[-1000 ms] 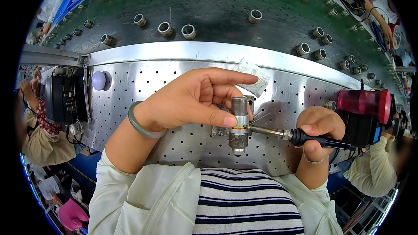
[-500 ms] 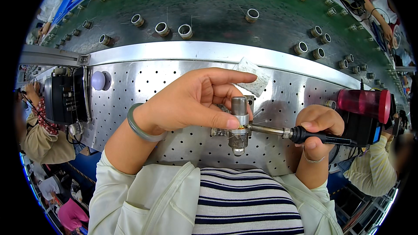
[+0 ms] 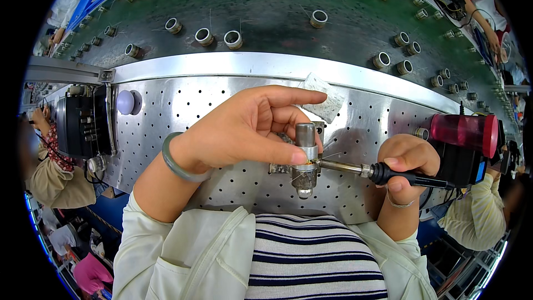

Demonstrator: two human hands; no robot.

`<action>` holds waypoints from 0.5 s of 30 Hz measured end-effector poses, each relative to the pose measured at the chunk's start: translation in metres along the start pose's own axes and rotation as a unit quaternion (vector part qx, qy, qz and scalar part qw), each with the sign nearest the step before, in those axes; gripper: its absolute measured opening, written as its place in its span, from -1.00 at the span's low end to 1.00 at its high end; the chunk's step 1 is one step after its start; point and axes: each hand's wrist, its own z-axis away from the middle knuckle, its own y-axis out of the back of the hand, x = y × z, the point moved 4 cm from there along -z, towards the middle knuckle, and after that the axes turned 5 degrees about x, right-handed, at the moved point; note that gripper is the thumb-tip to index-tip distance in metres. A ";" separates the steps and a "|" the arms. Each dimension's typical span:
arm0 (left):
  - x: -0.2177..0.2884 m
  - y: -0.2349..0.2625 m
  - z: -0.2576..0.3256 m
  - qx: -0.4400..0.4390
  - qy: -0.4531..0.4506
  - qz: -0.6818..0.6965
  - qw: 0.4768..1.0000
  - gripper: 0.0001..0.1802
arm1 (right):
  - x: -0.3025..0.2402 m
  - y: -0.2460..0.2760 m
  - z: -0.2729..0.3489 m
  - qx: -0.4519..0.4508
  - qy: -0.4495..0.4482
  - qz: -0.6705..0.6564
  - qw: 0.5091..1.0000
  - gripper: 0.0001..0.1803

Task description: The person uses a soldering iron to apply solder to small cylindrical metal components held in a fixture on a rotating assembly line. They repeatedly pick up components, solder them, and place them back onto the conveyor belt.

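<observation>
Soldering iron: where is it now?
Head view, right of centre: the soldering iron is in the right hand, its tip pointing left at the metal ring beside the left thumb.

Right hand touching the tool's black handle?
Touching. The head view shows the right hand gripping the black handle, with digits on either side of it.
</observation>
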 end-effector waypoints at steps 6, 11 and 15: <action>0.001 -0.006 0.002 0.022 0.007 -0.002 1.000 -0.15 | -0.002 -0.002 -0.002 -0.007 0.031 0.028 0.999 -0.77; -0.001 -0.006 0.000 0.011 0.013 0.025 1.000 -0.14 | -0.003 0.001 0.002 0.066 -0.001 -0.017 0.998 -0.79; -0.003 -0.001 0.001 -0.025 0.023 0.029 0.999 -0.14 | -0.002 0.003 0.002 0.076 0.008 -0.016 0.997 -0.78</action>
